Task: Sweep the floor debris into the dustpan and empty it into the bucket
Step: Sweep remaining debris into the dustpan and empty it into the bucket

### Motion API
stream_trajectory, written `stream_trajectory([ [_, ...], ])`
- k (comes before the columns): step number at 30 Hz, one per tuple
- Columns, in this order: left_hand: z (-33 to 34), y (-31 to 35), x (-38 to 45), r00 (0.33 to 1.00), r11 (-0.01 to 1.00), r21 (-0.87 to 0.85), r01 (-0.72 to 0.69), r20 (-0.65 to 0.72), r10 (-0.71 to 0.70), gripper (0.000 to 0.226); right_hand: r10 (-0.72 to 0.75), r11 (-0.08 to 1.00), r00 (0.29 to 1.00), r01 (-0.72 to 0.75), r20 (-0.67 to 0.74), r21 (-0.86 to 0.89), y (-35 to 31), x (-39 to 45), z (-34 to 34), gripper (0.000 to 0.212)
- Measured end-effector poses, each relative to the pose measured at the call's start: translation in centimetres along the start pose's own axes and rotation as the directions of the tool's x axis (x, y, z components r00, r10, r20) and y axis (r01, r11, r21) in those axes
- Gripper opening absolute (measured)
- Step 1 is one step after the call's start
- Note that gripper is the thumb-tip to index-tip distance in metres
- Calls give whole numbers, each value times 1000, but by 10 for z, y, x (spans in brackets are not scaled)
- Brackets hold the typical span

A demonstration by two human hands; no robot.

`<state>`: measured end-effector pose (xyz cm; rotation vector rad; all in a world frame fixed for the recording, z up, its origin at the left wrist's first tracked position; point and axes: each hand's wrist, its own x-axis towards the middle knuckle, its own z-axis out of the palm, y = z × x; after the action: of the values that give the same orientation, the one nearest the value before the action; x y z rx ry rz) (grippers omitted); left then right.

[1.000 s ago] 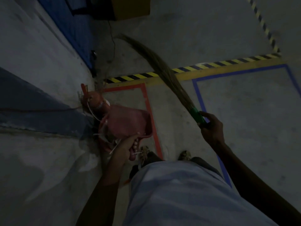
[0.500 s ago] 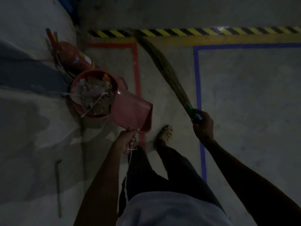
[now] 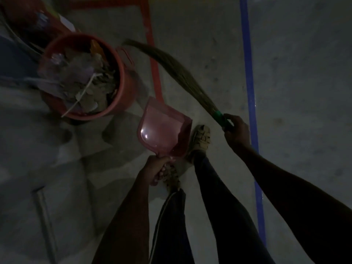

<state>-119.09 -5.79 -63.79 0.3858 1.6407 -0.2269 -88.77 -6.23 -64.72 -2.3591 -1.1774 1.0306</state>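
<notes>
Left grip [image 3: 154,168] holds dustpan [image 3: 162,128] beside bucket [image 3: 122,82]

Dark trousers [image 3: 219,216], seemingly tan strapped sandals [image 3: 201,139], bare forearms

We look down on a red bucket [image 3: 122,79] heaped with leaves and paper scraps. Just below and right of the bucket, our left hand [image 3: 155,168] grips the handle of a pink dustpan [image 3: 162,130], held clear of the rim. Farther right of the bucket, our right hand [image 3: 237,130] holds a grass broom [image 3: 179,69] by its green collar, bristles pointing toward the bucket.
</notes>
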Motion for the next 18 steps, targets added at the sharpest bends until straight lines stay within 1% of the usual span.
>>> stream_trajectory([
  [4,14,-28,47,1000,1000,14,-14,-2,14,35,-18,1000,1000,18,2,-24,37,0,44,51],
  [7,22,-62,83,1000,999,42,6,25,-7,34,-27,998,1000,28,9,-50,77,-2,81,50],
  [8,24,-73,97,999,1000,26,17,26,-18,35,-46,998,999,46,2,-51,91,1,93,51],
  [14,39,-133,177,993,993,5,115,0,-115,36,-12,996,1000,10,-16,-89,157,25,141,51],
  [15,43,-140,192,992,991,-15,130,5,-129,36,-30,995,999,28,-17,-100,169,29,147,52],
  [18,59,-156,227,992,990,-70,124,11,-124,35,-36,992,999,38,18,-121,200,40,164,51],
])
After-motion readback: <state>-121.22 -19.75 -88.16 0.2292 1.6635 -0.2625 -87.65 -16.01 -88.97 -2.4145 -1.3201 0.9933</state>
